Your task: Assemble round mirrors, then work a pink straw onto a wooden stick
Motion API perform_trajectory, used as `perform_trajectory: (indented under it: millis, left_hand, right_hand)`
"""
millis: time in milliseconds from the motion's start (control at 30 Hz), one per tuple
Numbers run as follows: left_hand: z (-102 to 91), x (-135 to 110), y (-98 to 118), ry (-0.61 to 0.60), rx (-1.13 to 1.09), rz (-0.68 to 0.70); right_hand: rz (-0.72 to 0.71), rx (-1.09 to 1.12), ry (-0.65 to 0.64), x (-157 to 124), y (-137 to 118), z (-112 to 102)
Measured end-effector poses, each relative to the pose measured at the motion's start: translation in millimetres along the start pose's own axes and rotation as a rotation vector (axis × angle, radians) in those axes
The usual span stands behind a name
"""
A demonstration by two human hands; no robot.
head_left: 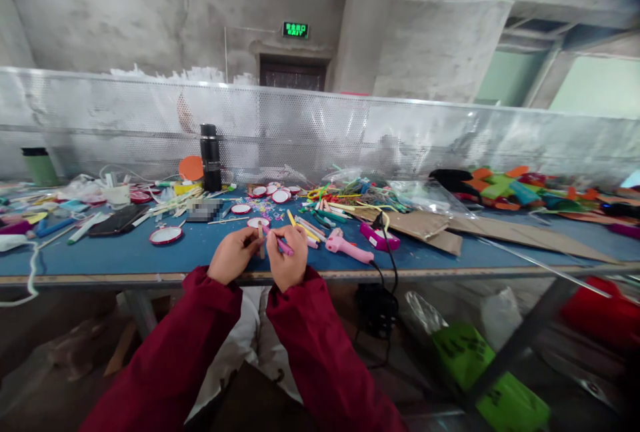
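Observation:
Both hands meet at the front edge of the blue table. My left hand is closed in a pinch on a short wooden stick held upright. My right hand is closed round a pink stick whose tip points toward the wooden stick. Dark red sleeves cover both arms. Just right of my right hand lies a pink glue gun with a black cord running off the table edge. Red-rimmed round discs lie to the left and beyond the hands.
Coloured sticks and straws are heaped behind the hands. A black flask stands at the back by a perforated metal screen. Cardboard sheets and coloured foam pieces lie right; a black phone lies left.

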State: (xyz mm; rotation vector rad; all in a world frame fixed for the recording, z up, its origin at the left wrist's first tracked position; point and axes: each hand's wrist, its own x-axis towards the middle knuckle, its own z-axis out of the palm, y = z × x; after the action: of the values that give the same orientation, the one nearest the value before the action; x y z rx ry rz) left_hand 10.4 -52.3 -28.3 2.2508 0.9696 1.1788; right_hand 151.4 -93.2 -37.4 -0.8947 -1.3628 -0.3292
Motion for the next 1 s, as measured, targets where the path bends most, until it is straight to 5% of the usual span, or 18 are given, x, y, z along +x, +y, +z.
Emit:
perform_trajectory:
  millis: [1000]
  left_hand:
    - [2.0,0.4,-3.6,0.020,0.005,-0.001]
  right_hand:
    - [-0.001,-0.002,-0.038,-0.1,0.4,1.1]
